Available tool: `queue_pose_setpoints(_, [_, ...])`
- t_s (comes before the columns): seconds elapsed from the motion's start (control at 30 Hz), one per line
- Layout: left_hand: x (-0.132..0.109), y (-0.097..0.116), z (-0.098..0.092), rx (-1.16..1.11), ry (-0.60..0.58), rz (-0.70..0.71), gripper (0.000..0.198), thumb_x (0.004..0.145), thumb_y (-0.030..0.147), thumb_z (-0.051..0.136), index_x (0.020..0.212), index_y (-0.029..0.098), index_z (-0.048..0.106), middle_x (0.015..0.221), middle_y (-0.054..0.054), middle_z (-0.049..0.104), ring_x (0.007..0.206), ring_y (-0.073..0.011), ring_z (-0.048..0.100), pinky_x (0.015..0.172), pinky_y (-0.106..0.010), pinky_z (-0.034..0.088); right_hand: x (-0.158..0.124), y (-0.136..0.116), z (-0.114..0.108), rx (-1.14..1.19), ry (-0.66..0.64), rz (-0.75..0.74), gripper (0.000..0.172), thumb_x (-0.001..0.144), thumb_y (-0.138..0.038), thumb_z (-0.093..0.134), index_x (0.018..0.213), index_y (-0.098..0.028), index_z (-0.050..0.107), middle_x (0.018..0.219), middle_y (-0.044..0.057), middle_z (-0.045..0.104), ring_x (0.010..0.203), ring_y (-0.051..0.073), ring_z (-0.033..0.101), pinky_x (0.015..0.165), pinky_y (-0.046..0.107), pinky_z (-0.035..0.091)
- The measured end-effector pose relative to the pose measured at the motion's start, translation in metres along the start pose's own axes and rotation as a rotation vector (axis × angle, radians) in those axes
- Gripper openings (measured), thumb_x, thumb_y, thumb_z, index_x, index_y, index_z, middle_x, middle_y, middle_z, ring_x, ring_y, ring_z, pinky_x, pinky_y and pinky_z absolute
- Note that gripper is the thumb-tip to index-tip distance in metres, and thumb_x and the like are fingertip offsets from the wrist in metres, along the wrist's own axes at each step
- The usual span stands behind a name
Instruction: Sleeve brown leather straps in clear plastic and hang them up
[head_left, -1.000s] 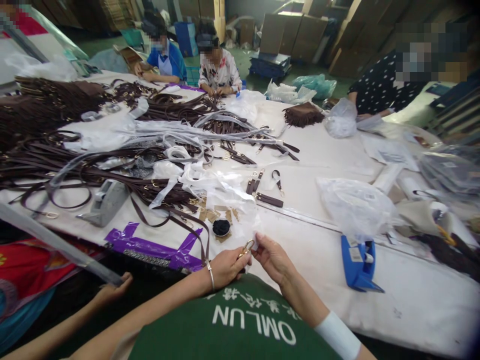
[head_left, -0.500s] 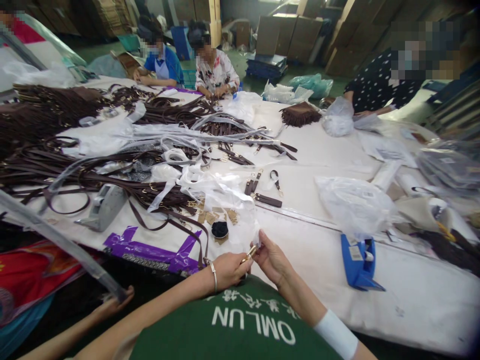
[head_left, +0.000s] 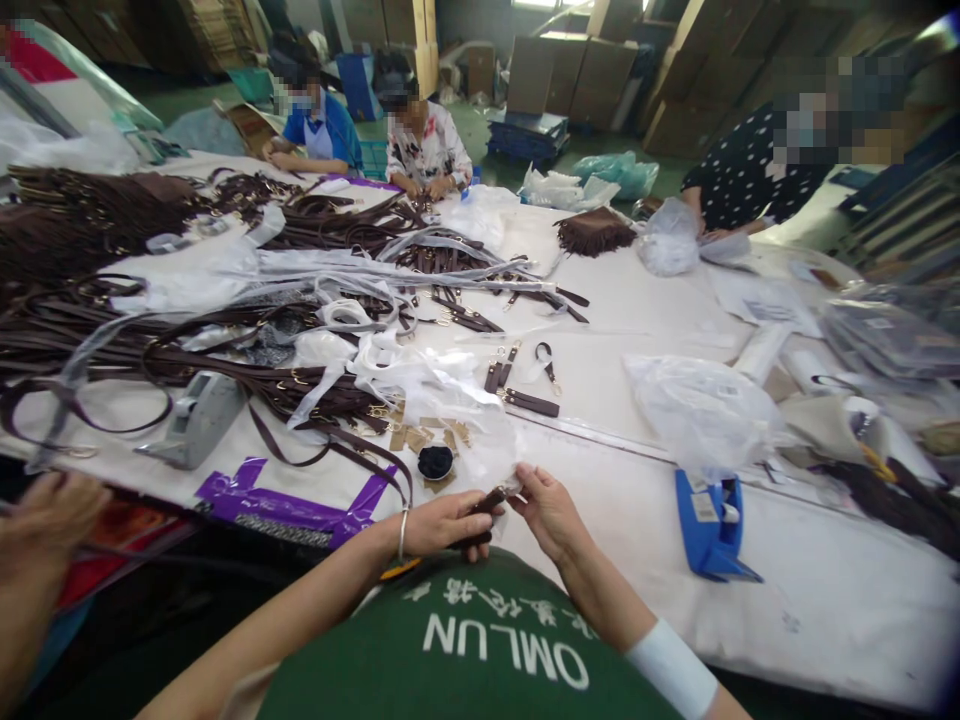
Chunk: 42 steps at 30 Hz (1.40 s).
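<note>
Close to my apron, my left hand (head_left: 448,525) is closed round a short dark brown leather strap (head_left: 489,502), whose end points up to the right. My right hand (head_left: 551,507) pinches a scrap of thin, clear plastic wrap (head_left: 513,484) at that end; the strap's metal clasp is mostly hidden between the fingers. Just beyond my hands lie a round black pad (head_left: 435,462) and white wrapping strips (head_left: 420,375). Several short brown straps with gold clasps, one a dark strap (head_left: 532,402), rest further up the table.
Long brown straps (head_left: 225,350) heap up on the left beside a grey tape dispenser (head_left: 196,420). A blue tape dispenser (head_left: 712,530) and clear bags (head_left: 705,410) stand on the right. A co-worker's hand (head_left: 52,520) is at the left edge; other people work across the table.
The gold clasp between my hands has turned out of sight and the strap's brown leather now shows. At left, the co-worker's hand has risen, and the long wrapped strip there has swung away.
</note>
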<state>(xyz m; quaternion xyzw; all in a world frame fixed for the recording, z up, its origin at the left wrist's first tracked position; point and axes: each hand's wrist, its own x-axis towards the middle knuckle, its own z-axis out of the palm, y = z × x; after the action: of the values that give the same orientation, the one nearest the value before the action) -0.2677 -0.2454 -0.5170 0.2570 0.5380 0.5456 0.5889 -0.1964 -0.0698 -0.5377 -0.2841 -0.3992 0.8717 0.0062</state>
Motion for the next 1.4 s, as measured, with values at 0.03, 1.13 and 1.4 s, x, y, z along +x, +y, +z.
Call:
queue_pose_setpoints(0.03, [-0.001, -0.001, -0.002, 0.024, 0.005, 0.007, 0.05, 0.083, 0.05, 0.051, 0.117, 0.013, 0.045, 0.079, -0.006, 0.061, 0.064, -0.0126, 0.056, 0.062, -0.024, 0.043, 0.002, -0.001, -0.002, 0.04, 0.025, 0.016, 0.023, 0.066, -0.037, 0.076, 0.071, -0.018, 0.063, 0.07, -0.001, 0.061, 0.07, 0.013, 0.053, 0.069, 0.027, 0.045])
queue_pose_setpoints(1.13, [0.049, -0.011, -0.023, 0.156, 0.4, -0.037, 0.033, 0.085, 0.038, 0.041, 0.094, 0.011, 0.059, 0.056, 0.003, 0.052, 0.042, -0.0057, 0.032, 0.043, -0.019, 0.022, 0.035, -0.001, -0.006, 0.146, 0.11, -0.023, 0.021, 0.068, -0.037, 0.075, 0.074, -0.02, 0.064, 0.072, -0.002, 0.063, 0.072, 0.014, 0.057, 0.072, 0.031, 0.05])
queue_pose_setpoints(1.4, [0.063, 0.007, -0.012, 0.174, 0.45, -0.002, 0.032, 0.085, 0.039, 0.041, 0.086, 0.013, 0.059, 0.054, 0.003, 0.052, 0.041, -0.0055, 0.031, 0.043, -0.019, 0.024, 0.035, -0.011, -0.004, 0.087, 0.01, -0.081, 0.022, 0.072, -0.04, 0.07, 0.076, -0.019, 0.066, 0.077, 0.001, 0.065, 0.075, 0.015, 0.056, 0.074, 0.03, 0.048])
